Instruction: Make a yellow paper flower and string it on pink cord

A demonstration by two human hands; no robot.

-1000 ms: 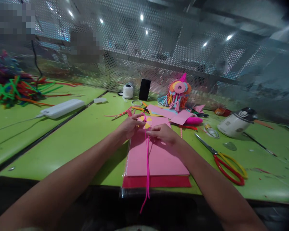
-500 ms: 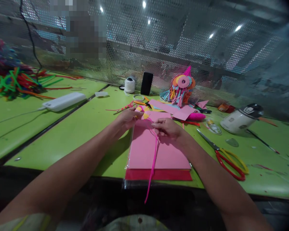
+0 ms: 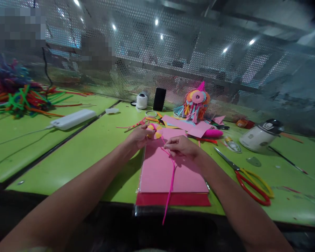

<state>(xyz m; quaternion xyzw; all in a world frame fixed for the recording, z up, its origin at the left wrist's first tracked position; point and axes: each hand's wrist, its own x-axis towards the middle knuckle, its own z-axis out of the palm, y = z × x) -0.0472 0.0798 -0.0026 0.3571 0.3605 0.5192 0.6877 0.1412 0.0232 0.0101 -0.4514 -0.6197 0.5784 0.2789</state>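
My left hand [image 3: 139, 136] pinches a small pink and yellow paper piece [image 3: 155, 130] at the far end of a pink paper stack [image 3: 170, 168]. My right hand [image 3: 182, 147] is closed on pink strings [image 3: 170, 182] that run from that piece and trail down over the stack and past the table's near edge. Both hands rest just above the stack, a hand's width apart. A red sheet [image 3: 173, 199] shows under the pink one.
Red and yellow scissors [image 3: 248, 176] lie right of the stack. Behind are a colourful fringed paper figure [image 3: 195, 103], loose pink sheets [image 3: 189, 126], a black phone [image 3: 159, 99], a thread spool [image 3: 141, 101], a white pot [image 3: 259, 136]. A white power strip [image 3: 73, 119] and coloured strips [image 3: 18, 98] lie left.
The strings have swung slightly and my right hand has shifted a little along them; my left hand keeps its pinch on the paper piece. The camera moved slightly.
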